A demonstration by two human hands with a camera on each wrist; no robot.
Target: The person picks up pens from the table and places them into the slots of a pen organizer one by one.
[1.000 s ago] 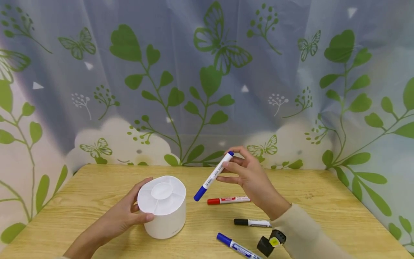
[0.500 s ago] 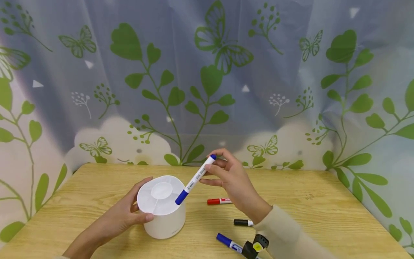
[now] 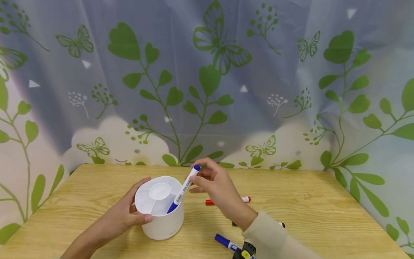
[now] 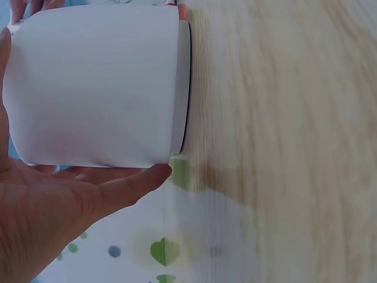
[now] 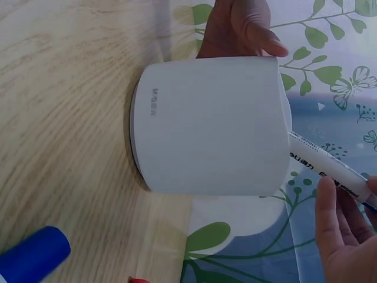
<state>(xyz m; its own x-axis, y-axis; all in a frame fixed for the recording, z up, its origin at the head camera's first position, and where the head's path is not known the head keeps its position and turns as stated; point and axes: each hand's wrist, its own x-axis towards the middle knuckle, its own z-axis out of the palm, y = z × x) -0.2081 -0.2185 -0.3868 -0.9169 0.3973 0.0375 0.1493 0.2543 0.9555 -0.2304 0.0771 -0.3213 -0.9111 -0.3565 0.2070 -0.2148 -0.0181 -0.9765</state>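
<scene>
A white round pen holder (image 3: 163, 227) with several compartments stands on the wooden table. My left hand (image 3: 121, 216) grips it from the left, thumb at the near side of the rim and fingers round the far side. Between thumb and fingers, my right hand (image 3: 221, 192) pinches a white marker (image 3: 185, 190) with blue ends. The marker slants down to the left, its blue cap inside the right-hand compartment, below the rim. In the right wrist view, the lower end of the marker (image 5: 324, 162) is hidden behind the holder's rim.
Right of the holder lie a red-capped marker (image 3: 210, 202), a mostly covered black-capped marker (image 3: 282, 225) and another blue-capped marker (image 3: 222, 240); the right arm hides parts of them. A leaf-patterned curtain (image 3: 181, 108) hangs behind the table (image 3: 307, 205).
My right hand has moved left with the blue marker, from beside the holder to over it, and the cap has gone down into a compartment. The left hand keeps its grip.
</scene>
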